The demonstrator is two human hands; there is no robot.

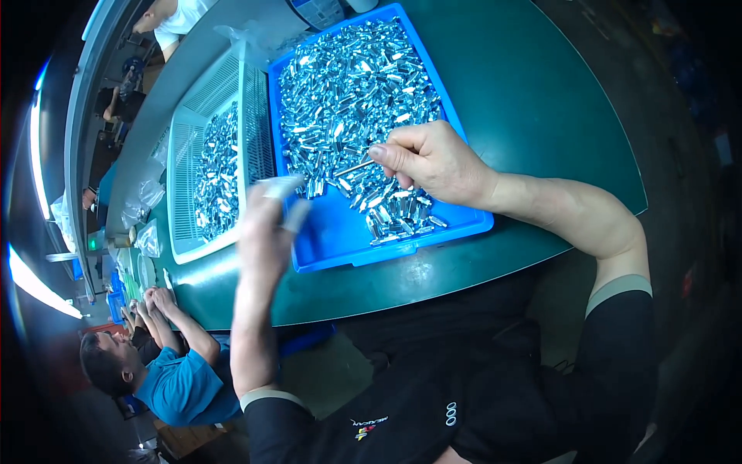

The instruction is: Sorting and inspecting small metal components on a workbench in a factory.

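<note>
Over the blue tray (pixel 456 220), my right hand (pixel 440 166) is closed around a thin metal rod (pixel 355 168), whose free end points left above the parts. Many small shiny metal pieces (pixel 355 85) fill most of that tray, with bare blue plastic at its near left corner. My left hand (pixel 267 224) is between the tray and a white slatted basket (pixel 183 155). Motion smears its fingers, which seem to have pale coverings, so whatever it may hold cannot be made out. More of the same metal pieces (pixel 218 174) lie in the basket.
A green table (pixel 533 93) with a curved edge bears both containers. Clear plastic bags (pixel 148 240) lie beyond the basket, and a round container (pixel 318 11) stands behind the tray. At left a person in a blue shirt (pixel 185 390) works at the same table; another person (pixel 182 19) is farther off.
</note>
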